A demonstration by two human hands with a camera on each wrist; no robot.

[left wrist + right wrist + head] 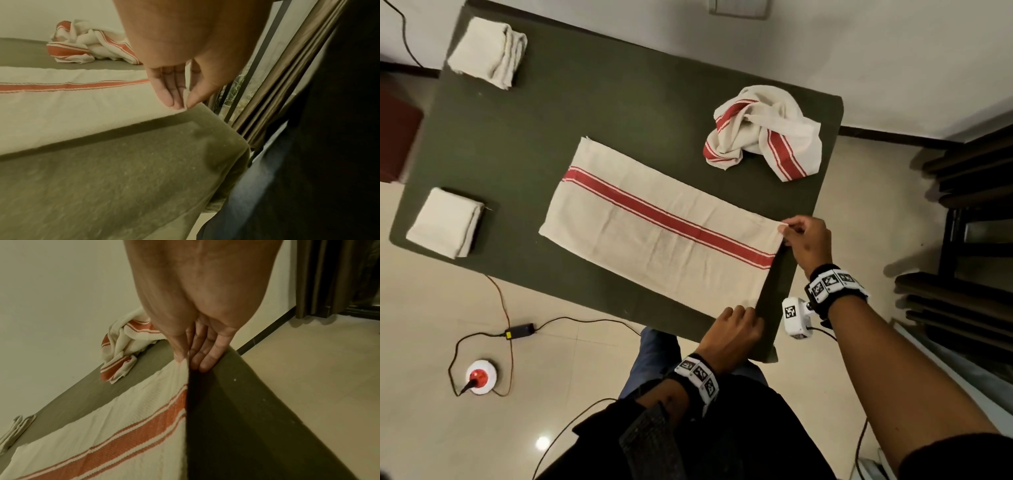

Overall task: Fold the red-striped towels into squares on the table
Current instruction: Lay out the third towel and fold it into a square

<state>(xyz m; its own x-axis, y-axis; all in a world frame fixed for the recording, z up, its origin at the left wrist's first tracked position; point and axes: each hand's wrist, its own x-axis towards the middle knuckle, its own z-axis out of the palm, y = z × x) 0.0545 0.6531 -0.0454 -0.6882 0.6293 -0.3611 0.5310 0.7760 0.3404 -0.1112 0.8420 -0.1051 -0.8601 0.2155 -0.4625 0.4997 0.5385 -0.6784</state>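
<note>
From the head view, a red-striped towel is seen spread flat in the middle of the table. Its two corners at the table's near edge are pinched by the left hand and the right hand. A crumpled towel lies beyond the flat one, and two folded towels lie at the table's far end.

From the left wrist, the corner is seen pinched between thumb and fingers.

From the right wrist, the other corner is seen held lifted, pinched by the fingers.

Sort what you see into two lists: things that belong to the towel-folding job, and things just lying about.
Job: spread striped towel, pinched at two corners by left hand and right hand; crumpled striped towel; two folded towels; table.
Lying about: power adapter, round socket.
</note>
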